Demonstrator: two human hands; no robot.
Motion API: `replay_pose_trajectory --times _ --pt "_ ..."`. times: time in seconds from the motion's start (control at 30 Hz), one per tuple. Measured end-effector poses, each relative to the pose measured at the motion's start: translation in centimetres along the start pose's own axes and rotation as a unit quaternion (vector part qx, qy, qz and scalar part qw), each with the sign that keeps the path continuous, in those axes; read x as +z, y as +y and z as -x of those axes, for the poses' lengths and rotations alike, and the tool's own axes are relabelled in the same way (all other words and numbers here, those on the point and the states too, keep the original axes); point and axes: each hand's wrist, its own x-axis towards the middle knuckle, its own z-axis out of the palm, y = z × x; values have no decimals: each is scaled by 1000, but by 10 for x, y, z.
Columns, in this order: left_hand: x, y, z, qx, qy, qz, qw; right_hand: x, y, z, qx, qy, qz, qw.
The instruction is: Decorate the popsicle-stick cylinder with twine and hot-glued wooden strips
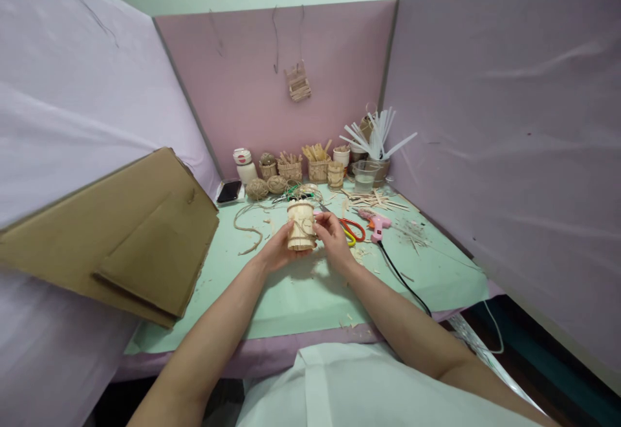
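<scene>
A small pale wooden cup (pixel 301 226), made of sticks with twine bands round its top and bottom, stands upright between my hands above the table. My left hand (pixel 280 244) is closed round its left side and underside. At the cup's right side, my right hand (pixel 333 235) has thumb and fingers pressed together by a thin loop of twine on the cup wall. Whether the right fingers grip the twine or the cup's edge is too small to tell. Scissors (pixel 353 230) with red and yellow handles lie just beyond my right hand.
A pink glue gun (pixel 378 223) with a black cord lies to the right, near loose sticks (pixel 378 200). Balls of twine (pixel 257 189), a phone (pixel 229 191), stick-filled baskets (pixel 319 169) and a tub of white glue sticks (pixel 378 168) line the back. Cardboard (pixel 145 233) leans at left.
</scene>
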Motion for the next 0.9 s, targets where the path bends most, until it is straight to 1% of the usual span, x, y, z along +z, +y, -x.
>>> replay_pose_trajectory --times 0.07,0.17,0.3,0.4,0.53,0.73,0.9 --pt "-2 1 0 1 -9 6 1000 0 -1 0 1 -5 -2 1000" --pt "-4 0 -1 11 -5 1 1000 0 -1 1 2 -8 12 1000" --pt "-4 -4 -2 18 8 -32 999 0 1 0 -2 -7 40 999" --pt "-2 -6 -2 36 25 -53 998 0 4 0 -9 -10 54 998" --pt "0 -5 -1 49 51 -74 995 0 4 0 -7 -21 57 998" --pt "-1 -5 -2 58 47 -77 994 0 0 2 -11 -28 43 999" --pt "2 -6 -2 72 61 -89 992 0 -2 2 -14 -25 66 997"
